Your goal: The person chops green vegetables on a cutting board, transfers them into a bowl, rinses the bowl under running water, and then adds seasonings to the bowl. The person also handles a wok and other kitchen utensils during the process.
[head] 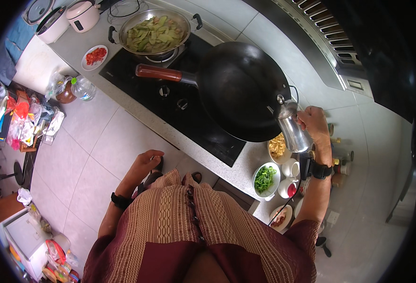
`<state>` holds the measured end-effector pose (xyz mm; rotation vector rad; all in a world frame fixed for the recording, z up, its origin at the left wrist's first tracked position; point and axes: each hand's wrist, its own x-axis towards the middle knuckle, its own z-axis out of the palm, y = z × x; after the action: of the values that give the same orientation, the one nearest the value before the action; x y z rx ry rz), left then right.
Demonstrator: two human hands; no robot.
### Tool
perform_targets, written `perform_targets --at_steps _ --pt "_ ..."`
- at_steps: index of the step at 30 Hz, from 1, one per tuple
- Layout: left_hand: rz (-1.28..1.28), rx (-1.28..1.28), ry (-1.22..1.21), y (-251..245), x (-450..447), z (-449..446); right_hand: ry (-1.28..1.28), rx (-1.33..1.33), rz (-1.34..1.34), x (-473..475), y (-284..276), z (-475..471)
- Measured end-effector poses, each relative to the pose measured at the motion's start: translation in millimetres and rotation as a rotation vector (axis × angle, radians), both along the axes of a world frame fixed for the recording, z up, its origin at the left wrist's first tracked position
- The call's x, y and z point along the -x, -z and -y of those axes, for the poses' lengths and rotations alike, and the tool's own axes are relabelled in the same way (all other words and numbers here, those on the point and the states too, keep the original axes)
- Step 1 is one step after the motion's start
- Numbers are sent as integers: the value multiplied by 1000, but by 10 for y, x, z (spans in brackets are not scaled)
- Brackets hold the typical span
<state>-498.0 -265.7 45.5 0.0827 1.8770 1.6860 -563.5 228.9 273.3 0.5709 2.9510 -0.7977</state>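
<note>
My right hand grips a stainless steel oil pot by its handle side, tilted at the right rim of a black wok. The pot's thin spout points over the wok; no stream of liquid can be made out. The wok sits on the black glass gas hob, its red-brown wooden handle pointing left. Empty, my left hand hangs in front of the counter edge, its fingers loosely curled. A two-handled steel pan with sliced green vegetables stands on the far-left burner.
A plate of chopped red chili lies left of the hob. Right of it are bowls of chopped greens and yellow pieces, white jars and a dish of sliced meat. The range hood overhangs the upper right.
</note>
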Motion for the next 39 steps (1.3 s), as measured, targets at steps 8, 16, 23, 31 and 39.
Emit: perform_targets --at_steps 8,16,23,31,39 --pt "9 -21 -13 26 -23 41 -29 -51 56 101 -14 39" --pt "19 0 -14 17 -12 71 -50 -40 69 145 -60 158" --pt "31 -36 -15 21 -2 87 -103 -24 41 221 -5 225" --pt "4 -9 -35 45 17 147 -117 -51 55 393 26 350" --pt "34 -6 -74 55 78 254 -120 -23 62 609 55 540"
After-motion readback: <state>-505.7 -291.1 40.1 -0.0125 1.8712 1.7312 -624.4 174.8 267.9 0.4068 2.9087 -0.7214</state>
